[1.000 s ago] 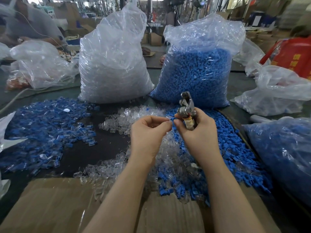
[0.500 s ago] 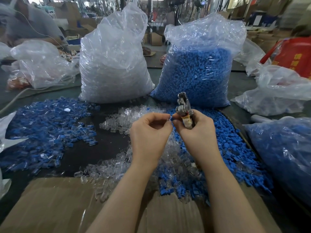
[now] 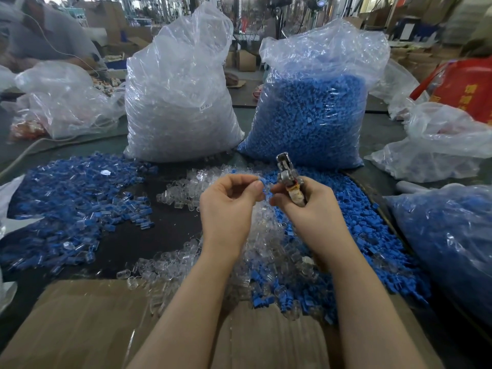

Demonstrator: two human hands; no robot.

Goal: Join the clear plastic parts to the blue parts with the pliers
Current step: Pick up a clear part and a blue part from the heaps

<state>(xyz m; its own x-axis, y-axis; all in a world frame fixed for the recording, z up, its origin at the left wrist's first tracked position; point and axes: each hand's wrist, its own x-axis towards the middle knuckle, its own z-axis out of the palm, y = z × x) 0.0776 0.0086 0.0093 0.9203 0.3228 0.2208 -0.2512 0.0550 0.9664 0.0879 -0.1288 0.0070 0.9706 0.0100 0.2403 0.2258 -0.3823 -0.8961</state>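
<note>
Pinching blue part (image 3: pixel 262 181) — left hand (image 3: pixel 229 203), pliers (image 3: pixel 288 179) beside — right hand (image 3: pixel 311 206)

The pliers (image 3: pixel 286 174) are made of bare metal with a dull, worn sheen, and their handle is wrapped in pale, rough, frayed-looking tape. A small matt blue plastic part (image 3: pixel 262 181) is seen at the fingertips. The loose clear parts (image 3: pixel 266 249) are of glossy, transparent plastic, while the loose blue parts (image 3: pixel 372 235) are of opaque, matt plastic. Thin, crinkled, shiny plastic film forms the bag of clear parts (image 3: pixel 178 97) and the bag of blue parts (image 3: pixel 311 102). The table (image 3: pixel 149 235) is covered with a dark, matt surface. Brown, matt corrugated cardboard (image 3: pixel 87 323) is laid at the near edge.
</note>
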